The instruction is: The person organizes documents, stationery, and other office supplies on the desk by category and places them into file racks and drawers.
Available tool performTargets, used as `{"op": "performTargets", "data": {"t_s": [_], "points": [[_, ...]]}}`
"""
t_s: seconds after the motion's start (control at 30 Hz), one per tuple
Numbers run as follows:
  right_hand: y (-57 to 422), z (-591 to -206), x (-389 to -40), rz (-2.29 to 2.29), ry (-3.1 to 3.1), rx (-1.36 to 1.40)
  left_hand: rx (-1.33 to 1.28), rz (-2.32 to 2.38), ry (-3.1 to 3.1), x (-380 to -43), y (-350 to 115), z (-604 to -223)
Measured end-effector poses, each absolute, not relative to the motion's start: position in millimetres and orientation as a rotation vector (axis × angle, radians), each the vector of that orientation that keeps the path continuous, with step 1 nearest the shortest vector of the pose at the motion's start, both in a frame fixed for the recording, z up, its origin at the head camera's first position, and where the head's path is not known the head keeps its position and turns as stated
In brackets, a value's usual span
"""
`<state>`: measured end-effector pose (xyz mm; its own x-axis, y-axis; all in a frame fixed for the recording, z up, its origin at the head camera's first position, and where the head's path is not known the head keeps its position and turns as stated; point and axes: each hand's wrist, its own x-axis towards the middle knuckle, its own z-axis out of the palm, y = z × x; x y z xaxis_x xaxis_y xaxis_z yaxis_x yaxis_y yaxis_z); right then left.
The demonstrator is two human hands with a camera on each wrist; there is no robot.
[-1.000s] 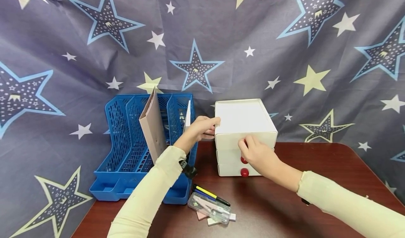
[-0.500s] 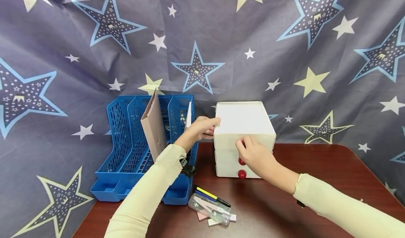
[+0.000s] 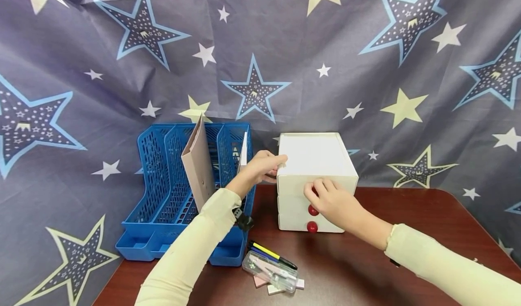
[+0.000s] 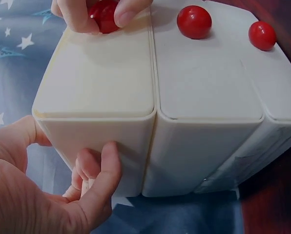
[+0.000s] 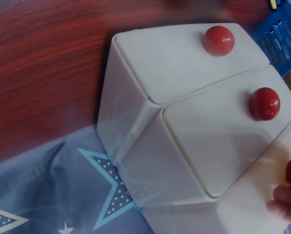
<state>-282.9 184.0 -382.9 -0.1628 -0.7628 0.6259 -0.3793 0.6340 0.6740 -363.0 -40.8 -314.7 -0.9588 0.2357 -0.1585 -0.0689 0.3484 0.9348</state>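
Your left hand (image 3: 263, 167) rests its thumb on the left top edge of the white drawer unit (image 3: 315, 152), while your right hand (image 3: 333, 201) has its fingers bent at the front of the top drawer (image 3: 293, 185), just above two red knobs (image 3: 312, 227). To the left stands a blue organizer (image 3: 152, 175) with a pinkish folder (image 3: 198, 166) tilted inside (your pale left sleeve (image 3: 187, 247) crosses in front). On the brown table (image 3: 366, 270), pens (image 3: 277, 255) lie beside a clear case (image 3: 270, 271). Behind hangs a starry cloth (image 3: 333, 98).
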Motion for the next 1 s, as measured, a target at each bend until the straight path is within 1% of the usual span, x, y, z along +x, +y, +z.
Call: {"op": "performTargets", "data": {"t_s": [0.37,0.6,0.77,1.0], "points": [[185,-376,-275,-0.451,-1.788,0.923,0.13,1.544,2.335,-364,-44,-302],[183,-372,-267,-0.606,-1.791,0.96,0.158,1.499,2.317,-365,-42,-299],[183,-361,-263,-0.761,-1.827,1.018,0.155,1.517,2.308,-365,-37,-300],[177,-344,-265,-0.825,-1.843,1.107,0.113,1.478,2.313,-366,-39,-297]]}}
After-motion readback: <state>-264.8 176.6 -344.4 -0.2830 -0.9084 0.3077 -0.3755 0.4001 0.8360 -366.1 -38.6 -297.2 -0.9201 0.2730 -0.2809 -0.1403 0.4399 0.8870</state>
